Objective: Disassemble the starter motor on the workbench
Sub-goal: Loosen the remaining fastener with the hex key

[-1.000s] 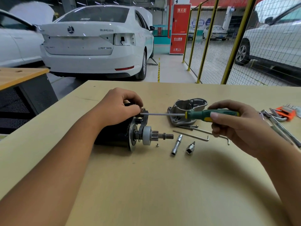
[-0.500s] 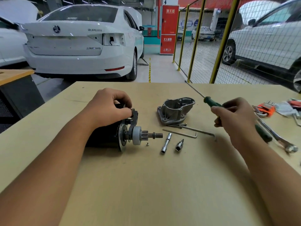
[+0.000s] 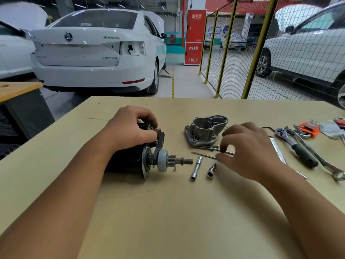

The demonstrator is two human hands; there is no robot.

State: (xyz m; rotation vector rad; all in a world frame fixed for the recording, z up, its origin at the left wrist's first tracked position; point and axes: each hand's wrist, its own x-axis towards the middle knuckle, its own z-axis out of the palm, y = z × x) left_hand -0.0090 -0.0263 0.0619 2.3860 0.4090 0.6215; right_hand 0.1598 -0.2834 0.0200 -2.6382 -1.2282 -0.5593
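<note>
The screwdriver (image 3: 303, 155) that the right hand (image 3: 250, 152) was carrying half a second ago now lies on the workbench (image 3: 168, 212) at the right of the frame, among the wrenches. That hand has come back toward the middle and hovers, blurred, over the long bolts (image 3: 207, 147). Its fingers are curled, and whether they already pinch one I cannot tell.

Just left of centre the starter motor (image 3: 141, 159) lies on its side, shaft and small gear pointing right. The left hand (image 3: 130, 128) has kept its grip on the upper end by the black lever, fingers curled round it.

My guess is the prying is over — next comes a loose part or a different tool. A socket extension (image 3: 196, 168) and a bit (image 3: 211, 171) lie just right of the shaft. The grey cast cover (image 3: 203, 130) sits further back, already off.

Beyond the table, the white car (image 3: 97, 51) at upper left reads SUPERB, and the red cabinet (image 3: 195, 36) at top centre carries Chinese characters and "110".
</note>
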